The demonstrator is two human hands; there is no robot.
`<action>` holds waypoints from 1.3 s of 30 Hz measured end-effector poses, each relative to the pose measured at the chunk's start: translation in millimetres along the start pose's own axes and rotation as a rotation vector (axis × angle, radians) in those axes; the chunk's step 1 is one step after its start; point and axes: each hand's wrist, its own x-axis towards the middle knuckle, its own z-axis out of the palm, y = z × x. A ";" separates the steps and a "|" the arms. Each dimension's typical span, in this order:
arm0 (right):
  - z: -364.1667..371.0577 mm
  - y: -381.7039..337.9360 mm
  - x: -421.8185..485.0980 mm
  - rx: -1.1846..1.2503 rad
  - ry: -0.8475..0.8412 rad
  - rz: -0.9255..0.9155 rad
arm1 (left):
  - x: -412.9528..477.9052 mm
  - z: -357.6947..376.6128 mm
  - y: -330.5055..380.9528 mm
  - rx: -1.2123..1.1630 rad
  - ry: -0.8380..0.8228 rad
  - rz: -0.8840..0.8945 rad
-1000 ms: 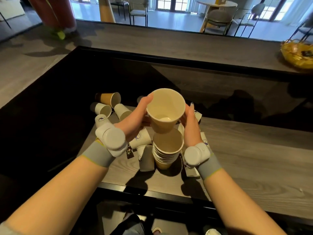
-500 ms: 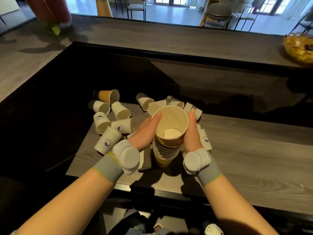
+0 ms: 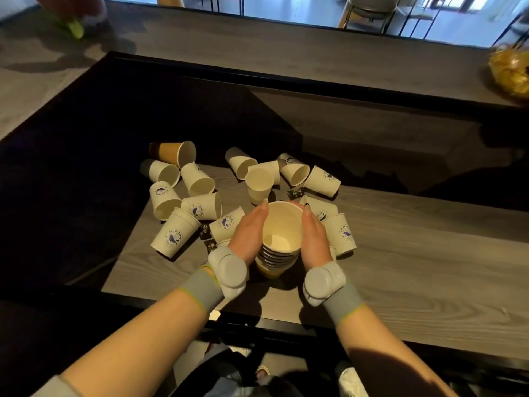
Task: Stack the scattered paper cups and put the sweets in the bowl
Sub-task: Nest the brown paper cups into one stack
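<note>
A stack of paper cups (image 3: pixel 279 245) stands upright near the table's front edge. My left hand (image 3: pixel 249 234) presses its left side and my right hand (image 3: pixel 313 239) its right side, both cupped around the top cup. Several white printed cups (image 3: pixel 174 234) lie tipped over to the left and behind, with one brown cup (image 3: pixel 171 151) at the far left. Small dark sweet wrappers (image 3: pixel 295 193) lie among the cups, one behind the stack and others (image 3: pixel 206 233) beside my left hand. A yellow bowl (image 3: pixel 509 71) sits far right on the higher counter.
The grey wooden table (image 3: pixel 415 253) stretches to the right. A black raised edge and a dark recess lie behind and to the left. Chairs and a round table stand far beyond the counter. My feet show under the table's front edge.
The cup I held above the stack has gone down into it. Both hands have dropped with it and now clasp the top of the stack.
</note>
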 end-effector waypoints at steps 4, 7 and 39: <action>13.9 -4.4 10.1 0.056 0.005 -0.074 | 23.7 -9.7 3.0 0.039 0.023 0.023; 21.0 -10.2 21.9 0.061 -0.030 -0.101 | 35.9 -20.3 3.0 0.006 0.024 -0.003; 67.6 -102.4 184.4 -0.906 -0.444 -0.038 | 228.3 -239.6 -4.1 0.619 0.385 -0.318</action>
